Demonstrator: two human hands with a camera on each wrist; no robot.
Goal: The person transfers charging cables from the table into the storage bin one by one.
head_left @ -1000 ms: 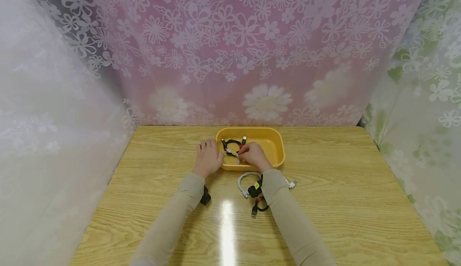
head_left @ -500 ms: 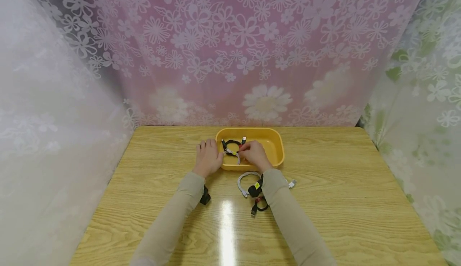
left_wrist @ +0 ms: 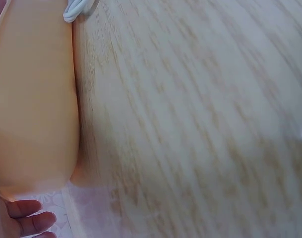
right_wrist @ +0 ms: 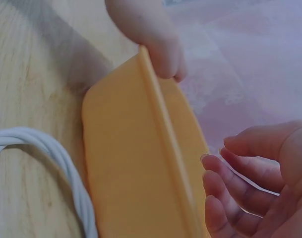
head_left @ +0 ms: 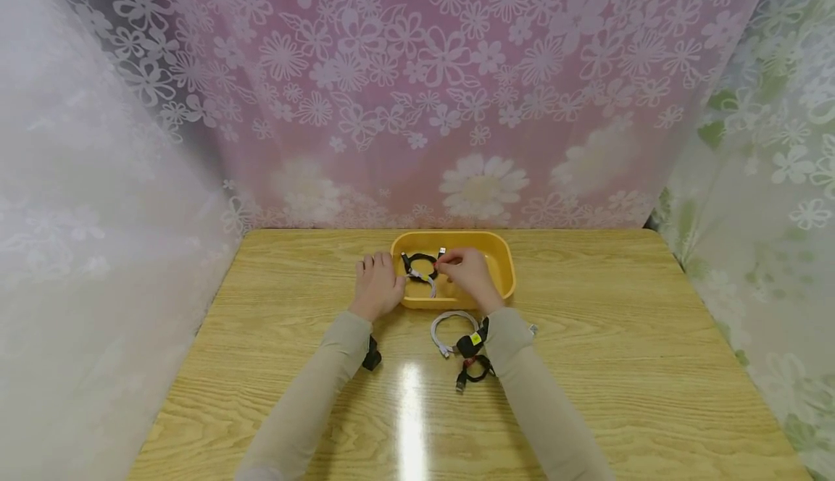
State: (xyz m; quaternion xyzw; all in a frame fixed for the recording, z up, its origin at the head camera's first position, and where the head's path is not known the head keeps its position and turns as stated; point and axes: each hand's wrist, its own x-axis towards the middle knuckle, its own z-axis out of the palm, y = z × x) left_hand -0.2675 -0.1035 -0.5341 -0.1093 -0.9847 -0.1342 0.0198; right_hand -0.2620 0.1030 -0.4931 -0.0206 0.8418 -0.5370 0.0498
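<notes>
My left hand [head_left: 376, 285] lies at the left end of a yellow plastic bin [head_left: 420, 303], its thumb against the rim and its fingers extended outside. Fingers of that hand also show beyond the bin in the left wrist view. Inside the bin are a coiled black USB cable [head_left: 412, 274] with a red tie and a white cable [head_left: 432, 289] with a yellow tag. My right hand [head_left: 471, 272] hovers over the bin's middle, fingertips close to the red tie. In the right wrist view, nothing shows between the thumb and the loosely bent fingers [right_wrist: 247, 196].
In front of the bin lie a coiled white cable [head_left: 435, 332] and a small black cable [head_left: 461, 378] with a red tie. My right forearm [head_left: 551, 401] partly covers them. Floral curtains [head_left: 483, 104] enclose the wooden table [head_left: 293, 271].
My right hand has risen slightly and shifted right, off the cables in the bin, which lie about where they were. The left hand has not moved.
</notes>
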